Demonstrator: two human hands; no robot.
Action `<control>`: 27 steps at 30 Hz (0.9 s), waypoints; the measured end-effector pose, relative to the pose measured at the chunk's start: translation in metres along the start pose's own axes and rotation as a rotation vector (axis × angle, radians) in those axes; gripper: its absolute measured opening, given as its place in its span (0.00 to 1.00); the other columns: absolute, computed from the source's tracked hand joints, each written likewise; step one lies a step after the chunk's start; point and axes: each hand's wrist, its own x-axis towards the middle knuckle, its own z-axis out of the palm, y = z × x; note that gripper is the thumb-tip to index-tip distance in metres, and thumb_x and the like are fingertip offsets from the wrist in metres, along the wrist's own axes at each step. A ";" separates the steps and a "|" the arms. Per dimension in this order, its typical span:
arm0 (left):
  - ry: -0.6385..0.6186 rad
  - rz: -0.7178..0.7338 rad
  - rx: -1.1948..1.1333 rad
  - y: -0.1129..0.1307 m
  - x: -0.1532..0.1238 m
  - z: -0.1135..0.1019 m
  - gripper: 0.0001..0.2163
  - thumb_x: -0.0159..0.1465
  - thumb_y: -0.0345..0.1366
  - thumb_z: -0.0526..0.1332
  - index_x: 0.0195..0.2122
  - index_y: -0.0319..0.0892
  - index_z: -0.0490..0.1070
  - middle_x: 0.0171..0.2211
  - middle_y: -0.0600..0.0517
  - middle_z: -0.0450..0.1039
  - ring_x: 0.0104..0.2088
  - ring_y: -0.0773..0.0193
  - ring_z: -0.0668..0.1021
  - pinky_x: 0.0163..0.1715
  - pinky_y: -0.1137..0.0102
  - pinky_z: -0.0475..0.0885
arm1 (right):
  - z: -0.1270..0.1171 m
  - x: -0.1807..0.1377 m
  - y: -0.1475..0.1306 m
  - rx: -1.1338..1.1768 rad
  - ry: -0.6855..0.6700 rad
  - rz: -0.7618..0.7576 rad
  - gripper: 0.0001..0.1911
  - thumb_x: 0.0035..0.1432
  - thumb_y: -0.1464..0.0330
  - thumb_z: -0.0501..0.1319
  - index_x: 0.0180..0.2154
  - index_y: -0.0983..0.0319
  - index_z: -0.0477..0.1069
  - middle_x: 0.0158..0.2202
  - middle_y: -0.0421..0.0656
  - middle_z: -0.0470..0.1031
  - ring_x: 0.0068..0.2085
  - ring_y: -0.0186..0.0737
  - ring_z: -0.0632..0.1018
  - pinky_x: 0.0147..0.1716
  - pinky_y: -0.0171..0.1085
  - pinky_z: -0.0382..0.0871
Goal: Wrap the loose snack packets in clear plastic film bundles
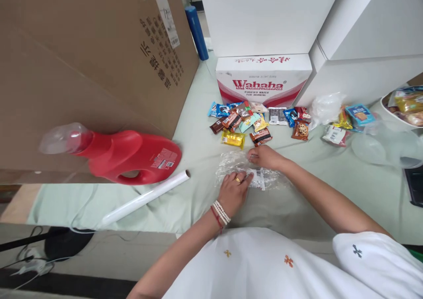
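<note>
A clear plastic bag [231,161] with a white label lies flat on the pale green cloth [313,175] in front of me. My left hand [233,192], with a ring and beaded bracelets, presses on the bag's near edge, fingers closed on the plastic. My right hand [264,156] grips the bag's far edge, fingers curled. Just beyond lies a pile of several wrapped snacks [244,122], among them a yellow packet [233,138] and a cookie packet [301,130].
A red detergent bottle [132,156] lies on its side at the left, beside a white roll [145,197]. A big cardboard box [82,61] stands behind it. A Wahaha carton [264,81], white boxes [363,39], clear bags [383,145] and more snacks [343,125] fill the back and right.
</note>
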 end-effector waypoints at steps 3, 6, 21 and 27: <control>0.010 -0.016 0.037 0.002 0.004 0.009 0.21 0.72 0.31 0.51 0.63 0.50 0.70 0.54 0.45 0.77 0.46 0.53 0.76 0.44 0.56 0.69 | 0.000 -0.023 -0.007 0.041 0.017 -0.179 0.12 0.67 0.71 0.59 0.44 0.60 0.81 0.35 0.42 0.81 0.38 0.40 0.76 0.39 0.35 0.65; 0.038 -0.012 0.017 0.000 -0.002 0.010 0.19 0.71 0.30 0.52 0.59 0.48 0.74 0.52 0.45 0.79 0.43 0.54 0.78 0.42 0.57 0.71 | 0.016 -0.057 -0.014 -0.064 0.100 -0.324 0.16 0.69 0.71 0.56 0.53 0.60 0.78 0.34 0.45 0.77 0.39 0.44 0.73 0.41 0.38 0.65; 0.228 -0.613 -0.470 -0.050 0.000 -0.020 0.15 0.64 0.46 0.59 0.44 0.42 0.75 0.49 0.40 0.75 0.54 0.46 0.74 0.55 0.51 0.69 | 0.070 -0.096 -0.015 -0.211 0.237 -0.322 0.32 0.65 0.80 0.56 0.65 0.51 0.68 0.38 0.46 0.65 0.44 0.48 0.65 0.45 0.42 0.66; -0.074 -0.741 -1.146 -0.026 0.004 -0.037 0.11 0.60 0.45 0.62 0.31 0.44 0.66 0.20 0.59 0.66 0.19 0.67 0.72 0.21 0.72 0.65 | 0.071 -0.094 -0.017 -0.176 0.200 -0.331 0.30 0.65 0.80 0.55 0.63 0.50 0.71 0.38 0.46 0.65 0.45 0.48 0.65 0.46 0.43 0.68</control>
